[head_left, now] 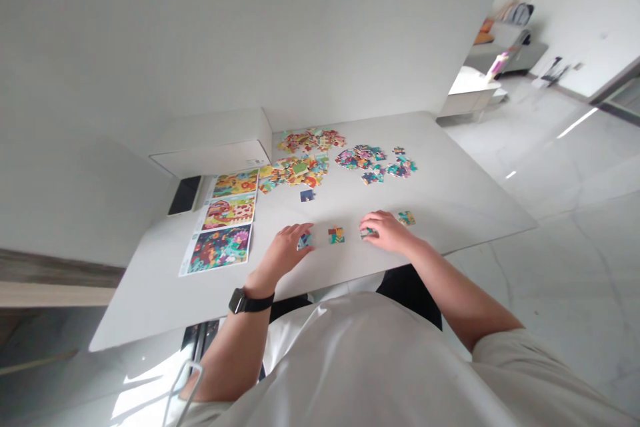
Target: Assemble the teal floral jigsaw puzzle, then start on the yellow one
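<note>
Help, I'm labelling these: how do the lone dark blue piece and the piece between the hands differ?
The dark blue piece is mostly one colour; the middle piece mixes brown, yellow and teal. The dark blue piece lies farther away than the middle piece. Both lie untouched on the table.

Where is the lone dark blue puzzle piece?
In the head view, the dark blue puzzle piece lies on the table, slightly left of the picture's centre, between the yellowish puzzle pile and the left hand.
</note>
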A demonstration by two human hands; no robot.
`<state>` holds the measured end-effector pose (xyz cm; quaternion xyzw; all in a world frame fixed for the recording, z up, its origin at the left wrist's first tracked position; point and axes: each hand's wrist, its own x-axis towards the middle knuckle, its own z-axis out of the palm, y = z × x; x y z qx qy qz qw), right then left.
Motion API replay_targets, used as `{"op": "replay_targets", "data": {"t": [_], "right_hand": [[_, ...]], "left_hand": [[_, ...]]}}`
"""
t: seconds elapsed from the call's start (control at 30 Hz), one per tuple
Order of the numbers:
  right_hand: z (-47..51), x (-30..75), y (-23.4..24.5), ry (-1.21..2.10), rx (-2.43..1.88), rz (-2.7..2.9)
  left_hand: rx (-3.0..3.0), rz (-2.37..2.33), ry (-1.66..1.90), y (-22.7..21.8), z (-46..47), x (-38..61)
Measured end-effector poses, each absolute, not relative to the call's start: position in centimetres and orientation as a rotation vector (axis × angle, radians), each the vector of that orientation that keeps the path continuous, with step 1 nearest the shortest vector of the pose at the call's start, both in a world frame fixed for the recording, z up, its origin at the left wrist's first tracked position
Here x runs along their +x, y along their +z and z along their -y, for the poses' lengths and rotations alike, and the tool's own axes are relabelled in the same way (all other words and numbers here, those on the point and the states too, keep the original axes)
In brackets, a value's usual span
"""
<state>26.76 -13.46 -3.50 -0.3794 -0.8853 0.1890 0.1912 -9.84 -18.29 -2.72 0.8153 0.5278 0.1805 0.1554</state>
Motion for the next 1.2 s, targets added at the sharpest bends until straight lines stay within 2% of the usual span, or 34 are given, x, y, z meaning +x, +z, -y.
{"op": "replay_targets", "data": {"t": [0.23,0.47,0.63,0.77,1.07,1.2], "right_hand": [[12.3,27.4,-2.2,0.523,-1.065,2.379],[8.8,32.3,-2.4,0.439,-1.328,2.068],[6.3,36.1,-4.3,0.612,-1.632,1.695],[5.7,36.7,-5.6,0.65,-1.684,1.442],[5.5,36.9,-6.5,0.67,-1.672,1.446],[4.9,37.3,-5.7,0.782,-1.67,1.543]], "left_hand": [[2.267,-1.514,0.707,-2.0,16.8,-9.8],[2.091,-1.71,0.837,-0.8,12.3,-10.5],[1.857,-1.878,0.995,-2.1,9.1,-11.1],[1.608,-2.009,1.09,-3.9,8.4,-11.5],[1.59,-1.922,1.091,-4.7,8.1,-11.9],[1.597,-1.911,1.086,-4.8,8.1,-12.0]]}}
